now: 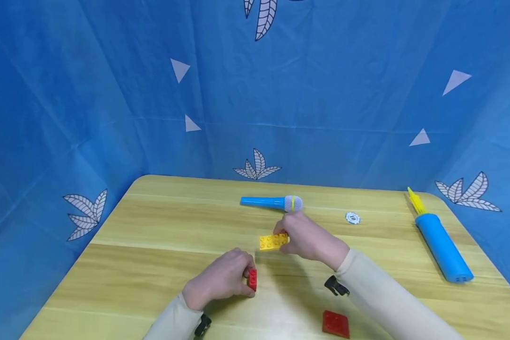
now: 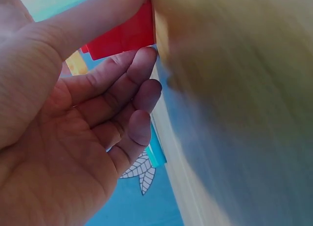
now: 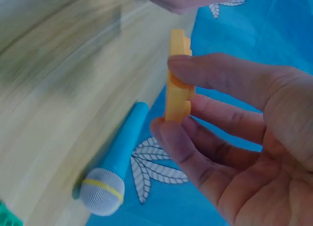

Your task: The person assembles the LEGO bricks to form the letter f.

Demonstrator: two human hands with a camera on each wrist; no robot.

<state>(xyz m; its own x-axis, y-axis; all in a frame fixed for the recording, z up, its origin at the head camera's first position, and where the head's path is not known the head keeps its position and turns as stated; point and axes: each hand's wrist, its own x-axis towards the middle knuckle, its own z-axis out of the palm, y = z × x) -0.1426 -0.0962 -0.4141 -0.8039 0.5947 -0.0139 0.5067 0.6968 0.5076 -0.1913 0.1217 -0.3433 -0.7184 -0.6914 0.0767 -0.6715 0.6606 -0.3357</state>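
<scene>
My left hand (image 1: pixel 225 278) pinches a small red toy brick (image 1: pixel 252 279) between thumb and fingers, low over the table. In the left wrist view the red brick (image 2: pixel 124 35) sits against the wooden surface under the thumb. The right hand (image 1: pixel 310 238) holds a flat yellow studded brick (image 1: pixel 272 242) by one end, thumb on one side and fingertips on the other. Seen from the right wrist, the yellow brick (image 3: pixel 177 89) is tipped on edge, raised off the table. A flat red brick (image 1: pixel 335 324) lies by the front, left of the right forearm.
Behind the hands lies a toy microphone (image 1: pixel 263 202) with a blue handle. A round white-and-blue chip (image 1: pixel 352 218) is to its right. At the right edge of the wooden table (image 1: pixel 153 212) rests a blue hand pump (image 1: pixel 444 248) with a yellow nozzle. Blue curtain (image 1: pixel 323 94) surrounds the table.
</scene>
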